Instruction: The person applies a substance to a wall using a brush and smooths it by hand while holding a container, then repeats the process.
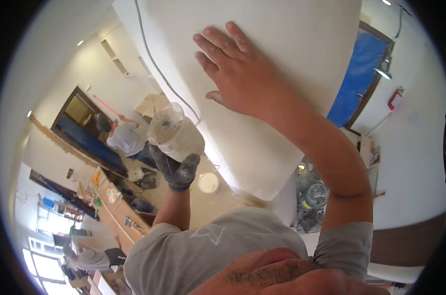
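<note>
My left hand (177,167), in a dark grey work glove, is wrapped round the lower part of a clear plastic jar (186,140). The jar is tilted with its mouth toward the upper left; pale smears cover its wall, and what lies inside is hard to make out. Bare and with its fingers spread, my right hand (237,71) lies against a smooth white surface (277,29) that looks like a wall or column face. A grey cable (154,61) runs along that surface to the left of my right hand.
Below stands a white bucket (209,183). One person (125,137) holds a long pole at left; another person (93,258) is at lower left. A wooden workbench (116,211) bears tools. At right are blue sheeting (363,64), a fire extinguisher (395,100) and a water bottle (316,194).
</note>
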Tool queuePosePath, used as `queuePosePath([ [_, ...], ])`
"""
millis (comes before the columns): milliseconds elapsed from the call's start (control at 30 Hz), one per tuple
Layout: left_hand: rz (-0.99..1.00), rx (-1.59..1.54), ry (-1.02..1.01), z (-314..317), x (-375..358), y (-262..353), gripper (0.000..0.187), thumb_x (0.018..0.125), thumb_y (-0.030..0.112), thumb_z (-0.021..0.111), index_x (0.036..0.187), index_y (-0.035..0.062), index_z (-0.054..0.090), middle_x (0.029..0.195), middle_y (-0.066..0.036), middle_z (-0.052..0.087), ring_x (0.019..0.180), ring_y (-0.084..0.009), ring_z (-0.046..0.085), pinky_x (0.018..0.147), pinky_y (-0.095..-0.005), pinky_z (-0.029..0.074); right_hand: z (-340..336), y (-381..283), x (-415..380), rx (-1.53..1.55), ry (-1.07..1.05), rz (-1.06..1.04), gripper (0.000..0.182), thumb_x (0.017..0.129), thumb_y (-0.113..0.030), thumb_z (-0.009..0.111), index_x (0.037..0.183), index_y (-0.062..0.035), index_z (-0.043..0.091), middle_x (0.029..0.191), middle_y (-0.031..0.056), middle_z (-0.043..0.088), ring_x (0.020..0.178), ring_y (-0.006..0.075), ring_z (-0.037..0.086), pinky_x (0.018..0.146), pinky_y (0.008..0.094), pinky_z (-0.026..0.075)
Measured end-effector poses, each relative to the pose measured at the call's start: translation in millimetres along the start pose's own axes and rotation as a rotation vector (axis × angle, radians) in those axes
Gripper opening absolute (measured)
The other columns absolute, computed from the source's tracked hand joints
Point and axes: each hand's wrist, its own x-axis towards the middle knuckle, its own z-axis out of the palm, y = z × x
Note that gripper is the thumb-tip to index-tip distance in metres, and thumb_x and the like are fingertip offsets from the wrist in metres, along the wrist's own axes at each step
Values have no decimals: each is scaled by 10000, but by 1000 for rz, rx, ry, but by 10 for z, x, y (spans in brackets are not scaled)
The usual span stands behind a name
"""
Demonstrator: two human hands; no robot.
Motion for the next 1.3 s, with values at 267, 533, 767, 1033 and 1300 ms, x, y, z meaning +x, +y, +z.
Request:
queuePosePath([
  [267, -46, -23, -62, 67, -14, -35, 1082, 724, 388, 926, 1541, -19, 347, 1434, -156, 499, 1304, -293, 527, 1092, -453, 459, -482, 594, -544, -254, 103, 344, 1275, 771, -677, 802, 1643, -11, 151, 1707, 279, 113, 1580, 454, 121, 1252, 663, 190],
  [533, -78, -287, -154, 449, -76, -20, 1126, 714, 353, 959, 1554, -26, 312, 1446, -160, 497, 1294, -287, 540, 1061, -450, 494, -13, 247, -1254, 63, 532, 719, 957, 919, -389, 788, 1574, 93, 283, 1531, 332, 434, 1422, 465, 452, 1151, 459, 413],
  [767, 10, -231, -660, 1108, -88, 341, 1091, 679, 251, 976, 1503, -40, 322, 1317, -142, 572, 1159, -243, 636, 980, -404, 546, -543, -641, -2355, 982, 75, 1057, 724, 817, -226, 881, 1437, -33, 560, 1328, 161, 583, 1080, 204, 602, 867, 356, 492],
  [1033, -134, -471, -888, 1745, -593, 429, 1202, 713, 291, 985, 1583, -37, 224, 1496, -185, 475, 1372, -274, 528, 1141, -426, 451, -699, -1001, -2472, 1376, 377, 1232, 938, 756, -185, 926, 1497, 9, 384, 1391, 146, 535, 1312, 257, 572, 1111, 424, 477],
  [1300, 145, -194, -932, 1783, -728, 401, 1170, 721, 425, 927, 1577, -63, 297, 1554, -296, 432, 1440, -460, 454, 1198, -500, 384, -663, -976, -2640, 1484, 464, 1282, 908, 753, -166, 922, 1479, 32, 413, 1403, 151, 571, 1297, 245, 584, 1102, 394, 473],
])
